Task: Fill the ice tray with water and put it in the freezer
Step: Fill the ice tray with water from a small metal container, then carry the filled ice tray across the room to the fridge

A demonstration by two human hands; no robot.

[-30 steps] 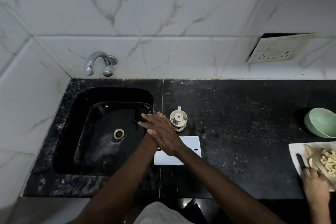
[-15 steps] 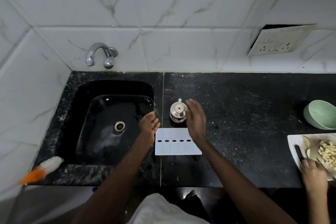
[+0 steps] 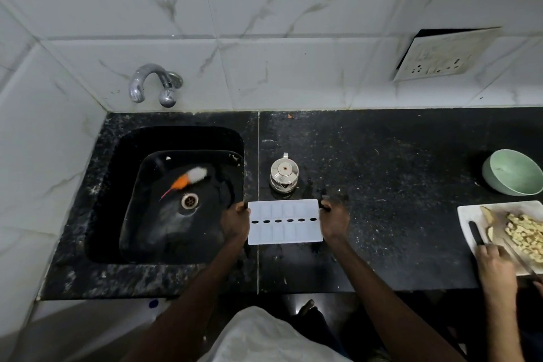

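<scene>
The white ice tray point(image 3: 284, 222), with a row of dark oval holes along its middle, lies on the black counter point(image 3: 396, 161) just right of the sink point(image 3: 176, 206). My left hand point(image 3: 235, 220) grips its left short edge and my right hand point(image 3: 333, 219) grips its right short edge. The chrome tap point(image 3: 152, 84) juts from the tiled wall above the sink's far left corner, with no water running. No freezer is in view.
A small steel lidded pot point(image 3: 284, 175) stands just behind the tray. A white and orange feathered object point(image 3: 189, 178) is in the sink near the drain. At the right, another person's hand point(image 3: 496, 267) holds a knife at a cutting board point(image 3: 470, 223); a green bowl point(image 3: 512, 172) sits behind.
My hands have parted and taken hold of the tray's two short ends. The white and orange feathered object went from the counter's left front edge into the sink.
</scene>
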